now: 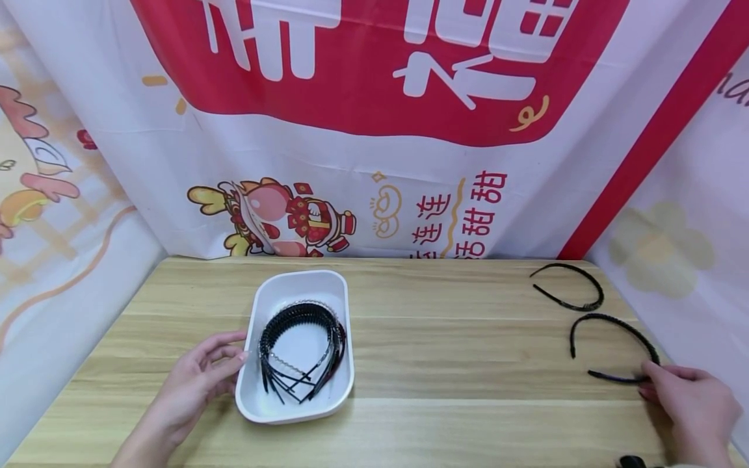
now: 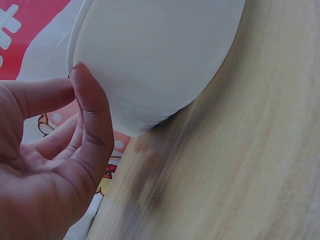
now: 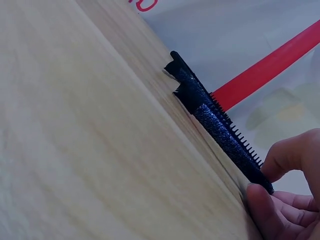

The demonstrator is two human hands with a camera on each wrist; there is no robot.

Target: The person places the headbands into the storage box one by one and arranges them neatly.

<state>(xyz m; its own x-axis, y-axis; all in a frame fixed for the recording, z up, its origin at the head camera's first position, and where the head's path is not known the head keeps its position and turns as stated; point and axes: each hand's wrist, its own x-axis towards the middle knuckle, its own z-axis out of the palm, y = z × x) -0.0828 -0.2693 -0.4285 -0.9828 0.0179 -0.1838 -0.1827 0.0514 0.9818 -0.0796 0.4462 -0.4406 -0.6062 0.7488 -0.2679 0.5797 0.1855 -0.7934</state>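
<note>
In the head view, my left hand (image 1: pixel 196 380) is at the left side of a white plastic bin (image 1: pixel 248 406). Its thumb and fingertips touch the bin's rim from outside; the left wrist view shows this hand (image 2: pixel 60 155) beside the bin's wall (image 2: pixel 160 50). Several headbands (image 1: pixel 301 315), mostly black, lie bunched in the bin. At the table's right, my right hand (image 1: pixel 693 400) pinches the side of a black headband (image 1: pixel 620 320) between thumb and fingers. Its comb-like teeth show in the right wrist view, where the hand (image 3: pixel 295 185) grips the near end.
Another black headband (image 1: pixel 599 292) lies behind the pinched one, near the back right corner of the wooden table (image 1: pixel 445 364). A printed cloth (image 1: pixel 374 149) hangs along the table's back edge, with more cloth at both sides. Something dark (image 1: pixel 632 461) shows at the bottom right.
</note>
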